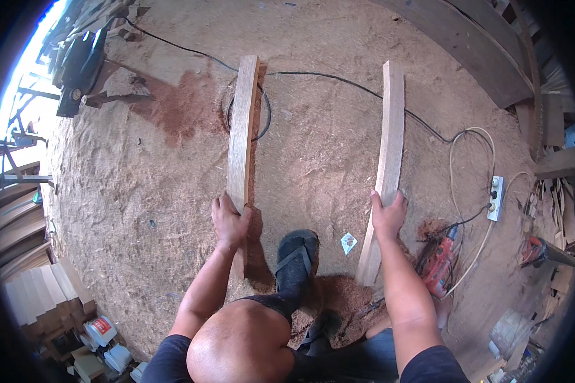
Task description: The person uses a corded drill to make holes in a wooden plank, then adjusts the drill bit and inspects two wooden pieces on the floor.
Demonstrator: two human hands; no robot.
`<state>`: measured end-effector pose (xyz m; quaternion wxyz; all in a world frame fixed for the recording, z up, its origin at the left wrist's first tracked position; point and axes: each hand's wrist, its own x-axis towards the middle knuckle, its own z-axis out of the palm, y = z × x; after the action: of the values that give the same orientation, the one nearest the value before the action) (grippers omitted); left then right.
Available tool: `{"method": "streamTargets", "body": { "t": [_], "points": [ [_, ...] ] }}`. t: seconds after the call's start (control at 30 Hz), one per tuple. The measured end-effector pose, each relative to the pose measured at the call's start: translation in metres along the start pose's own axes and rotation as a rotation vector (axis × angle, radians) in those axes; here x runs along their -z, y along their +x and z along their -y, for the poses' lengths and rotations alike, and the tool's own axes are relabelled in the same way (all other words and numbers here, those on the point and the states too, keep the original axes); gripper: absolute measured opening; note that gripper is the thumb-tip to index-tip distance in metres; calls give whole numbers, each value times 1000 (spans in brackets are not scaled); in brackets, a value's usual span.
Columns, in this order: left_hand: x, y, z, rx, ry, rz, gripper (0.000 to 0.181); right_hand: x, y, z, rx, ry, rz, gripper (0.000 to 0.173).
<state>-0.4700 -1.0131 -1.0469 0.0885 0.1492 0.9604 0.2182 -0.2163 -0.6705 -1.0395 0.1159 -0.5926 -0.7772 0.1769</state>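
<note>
Two long wooden beams lie roughly parallel on the sawdust-covered ground in the head view. My left hand (231,221) grips the left wooden beam (242,129) near its lower part, thumb on the right edge and fingers over the top. Around the right wooden beam (392,129), my right hand (389,215) is closed, also on the lower part. A black cable (326,74) runs across the ground and passes behind both beams, with a loop around the left one. My sandaled foot (297,258) stands between the beams.
Right of my right arm lie a red power tool (441,263) and a white power strip (495,198) with cords. A dark machine (79,72) stands at the upper left. Stacked boards (43,287) and white containers (100,330) are at the lower left; a wide plank (465,43) lies upper right.
</note>
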Motion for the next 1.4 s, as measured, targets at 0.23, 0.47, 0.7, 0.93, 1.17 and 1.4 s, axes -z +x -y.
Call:
{"method": "streamTargets", "body": {
  "t": [0.23, 0.47, 0.7, 0.93, 1.17, 1.4],
  "points": [
    [1, -1, -6, 25, -8, 8, 87, -2, 0, -3, 12, 16, -7, 81],
    [3, -2, -8, 43, -27, 25, 89, 0, -1, 1, -2, 23, -20, 81],
    [3, -2, -6, 48, -19, 29, 88, -2, 0, -1, 17, 20, -29, 81],
    [7, -1, -11, 51, -21, 61, 86, 3, 0, 4, -41, 25, 30, 82],
    [6, -2, -12, -21, -37, -12, 80, 3, -1, 3, -51, 7, 35, 84],
    [5, -3, -14, -47, -39, -56, 74, 7, -2, 8, -59, 28, 31, 83]
  ]
}}
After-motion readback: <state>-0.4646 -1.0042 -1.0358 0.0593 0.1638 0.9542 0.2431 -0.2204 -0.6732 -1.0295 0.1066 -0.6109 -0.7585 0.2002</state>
